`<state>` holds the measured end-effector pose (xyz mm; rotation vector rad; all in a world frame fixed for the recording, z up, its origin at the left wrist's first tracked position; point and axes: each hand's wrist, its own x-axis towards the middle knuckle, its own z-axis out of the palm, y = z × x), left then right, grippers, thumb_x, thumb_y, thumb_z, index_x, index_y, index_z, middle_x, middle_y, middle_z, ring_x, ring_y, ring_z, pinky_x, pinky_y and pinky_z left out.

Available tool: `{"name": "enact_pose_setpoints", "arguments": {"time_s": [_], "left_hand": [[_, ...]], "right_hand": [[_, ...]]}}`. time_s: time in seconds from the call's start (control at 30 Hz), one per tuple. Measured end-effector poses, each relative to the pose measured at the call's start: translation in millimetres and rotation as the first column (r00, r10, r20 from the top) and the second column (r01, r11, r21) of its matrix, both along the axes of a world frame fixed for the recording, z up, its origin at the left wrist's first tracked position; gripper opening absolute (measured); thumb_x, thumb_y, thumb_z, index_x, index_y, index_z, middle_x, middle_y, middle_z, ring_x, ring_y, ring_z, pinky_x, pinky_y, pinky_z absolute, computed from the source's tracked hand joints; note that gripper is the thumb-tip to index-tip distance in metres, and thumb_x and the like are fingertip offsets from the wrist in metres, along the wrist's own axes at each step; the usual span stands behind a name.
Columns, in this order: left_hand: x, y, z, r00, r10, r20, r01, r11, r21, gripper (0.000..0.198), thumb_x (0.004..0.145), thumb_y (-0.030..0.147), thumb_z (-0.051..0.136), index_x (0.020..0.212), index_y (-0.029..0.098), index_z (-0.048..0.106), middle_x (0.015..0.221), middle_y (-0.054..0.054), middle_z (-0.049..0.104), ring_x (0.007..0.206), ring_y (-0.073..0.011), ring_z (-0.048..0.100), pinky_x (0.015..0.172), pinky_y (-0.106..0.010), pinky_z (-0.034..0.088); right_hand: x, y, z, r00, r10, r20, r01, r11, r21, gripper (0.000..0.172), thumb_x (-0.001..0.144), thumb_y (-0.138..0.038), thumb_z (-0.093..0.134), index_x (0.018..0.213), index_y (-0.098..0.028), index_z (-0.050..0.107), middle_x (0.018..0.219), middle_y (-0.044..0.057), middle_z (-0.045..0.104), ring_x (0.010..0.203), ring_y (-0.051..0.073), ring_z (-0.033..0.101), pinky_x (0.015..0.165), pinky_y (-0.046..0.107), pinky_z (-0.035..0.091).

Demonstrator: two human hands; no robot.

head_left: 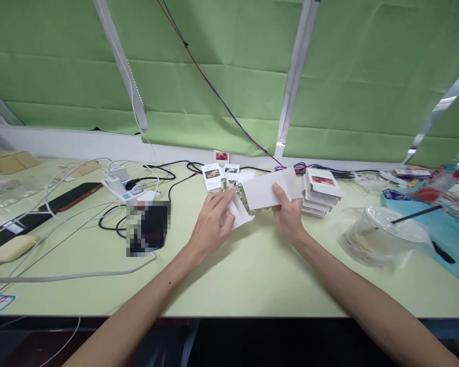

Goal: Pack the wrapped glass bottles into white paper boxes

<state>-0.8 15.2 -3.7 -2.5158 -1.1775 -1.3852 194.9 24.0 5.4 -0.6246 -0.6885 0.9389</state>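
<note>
My right hand (288, 211) grips a flat white card box (265, 189), its thumb across the near face and the other fingers behind it. To the left, my left hand (213, 219) has its fingers curled over a smaller white carton (240, 211) with an open flap. Small shiny glass bottles (224, 184) stand just beyond my left fingertips, partly hidden by the hand and the box. Behind them lie white picture cards (213, 174). A stack of white boxes (321, 189) with a red picture on top stands right of my right hand.
At the right sits a lidded plastic cup in a bag (382, 234) with a black straw. A phone (149, 227), a power strip (118, 186) and tangled cables cover the left. The table's front edge (252, 317) runs below my forearms.
</note>
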Motion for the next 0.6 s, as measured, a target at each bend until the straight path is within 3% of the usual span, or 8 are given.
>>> {"name": "enact_pose_setpoints", "arguments": {"time_s": [0.2, 0.6], "left_hand": [[0, 0, 1.1, 1.000, 0.017, 0.007, -0.017, 0.999, -0.036, 0.055, 0.093, 0.014, 0.043, 0.148, 0.016, 0.050, 0.133, -0.009, 0.066, 0.119, -0.0246, 0.058, 0.102, -0.040, 0.052], [0, 0, 0.5, 0.999, 0.042, 0.002, -0.041, 0.996, -0.077, 0.056, 0.093, 0.016, 0.043, 0.149, 0.016, 0.048, 0.133, -0.011, 0.066, 0.123, -0.0261, 0.058, 0.103, -0.041, 0.051]], "right_hand": [[-3, -3, -4.2, 0.999, 0.033, 0.024, -0.033, 0.999, 0.011, 0.037, 0.069, -0.033, 0.086, 0.100, -0.019, 0.070, 0.108, 0.006, 0.077, 0.110, 0.023, 0.070, 0.083, 0.031, 0.064], [-9, -13, -2.2, 0.984, 0.071, 0.166, -0.074, 0.997, 0.015, 0.036, 0.071, -0.040, 0.085, 0.096, -0.018, 0.072, 0.104, 0.008, 0.076, 0.106, 0.025, 0.069, 0.084, 0.034, 0.062]]}}
